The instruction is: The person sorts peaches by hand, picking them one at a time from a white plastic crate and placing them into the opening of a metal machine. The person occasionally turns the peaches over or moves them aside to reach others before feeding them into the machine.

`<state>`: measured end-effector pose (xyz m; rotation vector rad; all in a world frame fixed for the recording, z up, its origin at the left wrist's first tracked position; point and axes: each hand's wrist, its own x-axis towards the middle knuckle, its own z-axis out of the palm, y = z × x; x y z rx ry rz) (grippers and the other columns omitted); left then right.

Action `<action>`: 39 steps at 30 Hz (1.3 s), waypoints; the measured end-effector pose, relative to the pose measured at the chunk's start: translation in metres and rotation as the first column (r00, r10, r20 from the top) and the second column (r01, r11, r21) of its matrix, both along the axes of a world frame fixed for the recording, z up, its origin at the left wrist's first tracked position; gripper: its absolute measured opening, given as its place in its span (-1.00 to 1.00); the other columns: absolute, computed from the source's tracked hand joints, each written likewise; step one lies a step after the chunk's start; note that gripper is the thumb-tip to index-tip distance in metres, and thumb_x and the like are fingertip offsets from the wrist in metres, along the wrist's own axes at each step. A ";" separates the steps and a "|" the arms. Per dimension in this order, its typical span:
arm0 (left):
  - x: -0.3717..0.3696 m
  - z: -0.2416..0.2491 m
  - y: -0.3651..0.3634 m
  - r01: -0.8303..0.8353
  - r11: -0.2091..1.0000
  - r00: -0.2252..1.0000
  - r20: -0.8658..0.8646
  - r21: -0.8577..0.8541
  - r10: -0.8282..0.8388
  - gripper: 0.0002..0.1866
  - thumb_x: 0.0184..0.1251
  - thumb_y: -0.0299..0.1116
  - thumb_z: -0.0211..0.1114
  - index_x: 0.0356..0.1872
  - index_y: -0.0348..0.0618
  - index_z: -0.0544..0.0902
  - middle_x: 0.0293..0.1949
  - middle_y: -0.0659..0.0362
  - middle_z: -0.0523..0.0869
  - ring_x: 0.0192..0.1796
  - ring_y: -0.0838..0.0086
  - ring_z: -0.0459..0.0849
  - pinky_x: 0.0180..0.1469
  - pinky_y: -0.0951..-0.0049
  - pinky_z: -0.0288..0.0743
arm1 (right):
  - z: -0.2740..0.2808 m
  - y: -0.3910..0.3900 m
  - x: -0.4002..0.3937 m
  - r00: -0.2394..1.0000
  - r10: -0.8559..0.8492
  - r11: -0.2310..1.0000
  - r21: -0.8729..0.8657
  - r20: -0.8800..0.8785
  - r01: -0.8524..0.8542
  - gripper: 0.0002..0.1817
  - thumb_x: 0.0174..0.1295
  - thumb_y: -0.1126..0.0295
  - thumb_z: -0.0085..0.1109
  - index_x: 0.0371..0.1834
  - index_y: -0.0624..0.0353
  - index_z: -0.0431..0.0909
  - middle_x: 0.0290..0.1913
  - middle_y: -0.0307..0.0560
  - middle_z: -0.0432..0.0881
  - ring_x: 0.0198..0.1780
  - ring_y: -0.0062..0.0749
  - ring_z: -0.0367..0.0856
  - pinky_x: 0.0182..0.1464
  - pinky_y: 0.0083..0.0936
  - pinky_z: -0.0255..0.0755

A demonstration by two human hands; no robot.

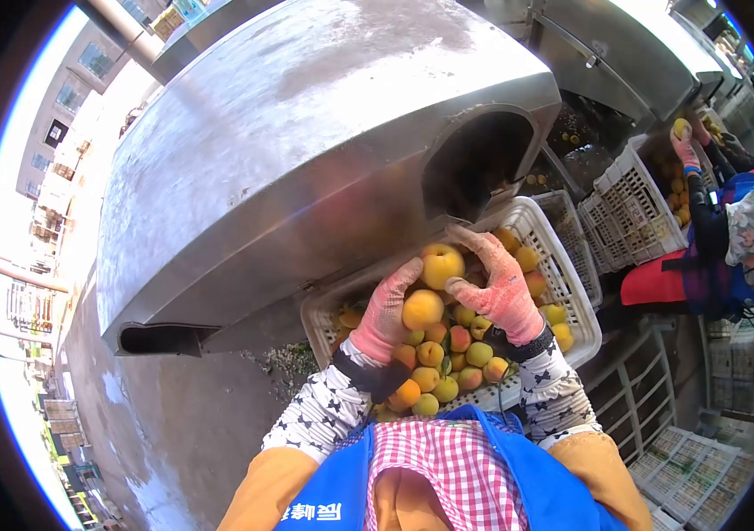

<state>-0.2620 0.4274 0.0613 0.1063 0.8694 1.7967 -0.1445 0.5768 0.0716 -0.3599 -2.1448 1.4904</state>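
My left hand (384,311), in a pink and white work glove, is curled around a yellow peach (423,310). My right hand (502,288), gloved the same way, grips another yellow peach (442,265) between its fingers and thumb, close beside the first. Both hands are above a white plastic crate (585,341) filled with yellow, orange and greenish peaches (478,354), some with a red blush and a few with leaves. My palms and the far sides of the two held peaches are hidden.
A large metal housing (306,97) with a dark opening (474,164) rises directly behind the crate. At right, a person (739,230) in gloves holds a fruit above another crate (638,208). A metal rail (642,372) and stacked crates (695,469) stand at lower right.
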 end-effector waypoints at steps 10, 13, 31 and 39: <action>-0.010 -0.021 0.020 0.045 0.996 0.995 -0.088 0.079 -0.038 -0.61 0.61 -0.23 0.09 0.25 -0.27 0.53 0.09 0.12 0.67 0.12 0.45 0.65 0.21 0.48 0.56 | -0.002 0.007 -0.020 0.922 -0.365 0.884 0.262 -0.133 0.388 -0.38 -0.09 0.32 0.53 0.11 0.30 0.59 -0.02 0.09 0.63 0.01 -0.04 0.65 0.15 -0.32 0.53; -0.001 -0.025 0.016 -0.065 0.998 0.972 -0.227 -0.012 0.061 -0.12 -0.10 -0.49 0.62 0.37 -0.23 0.42 0.27 -0.01 0.56 0.33 0.28 0.53 0.39 0.33 0.40 | -0.036 0.033 -0.058 0.828 -0.526 0.736 0.384 -0.194 0.557 -0.35 -0.08 0.25 0.53 0.10 0.31 0.57 -0.02 0.12 0.62 -0.01 0.01 0.65 0.11 -0.29 0.54; -0.017 -0.058 0.012 -0.176 0.981 0.810 -0.556 0.075 0.188 -0.48 0.35 -0.47 0.32 0.30 -0.27 0.40 0.28 -0.02 0.54 0.25 0.32 0.57 0.39 0.28 0.38 | 0.001 -0.021 -0.017 0.996 0.054 0.989 0.131 0.065 -0.062 -0.38 0.05 0.28 0.45 0.23 0.21 0.56 0.12 0.13 0.59 0.15 -0.02 0.62 0.23 -0.29 0.48; -0.002 -0.004 0.008 0.089 0.996 0.809 -0.585 0.015 -0.064 -0.69 0.53 -0.42 0.13 0.21 -0.25 0.52 0.14 0.13 0.61 0.20 0.43 0.56 0.32 0.35 0.44 | 0.002 -0.015 0.005 0.998 -0.020 1.000 -0.009 0.054 0.021 -0.33 -0.01 0.34 0.44 0.28 0.17 0.54 0.18 0.13 0.58 0.23 -0.01 0.56 0.32 -0.29 0.40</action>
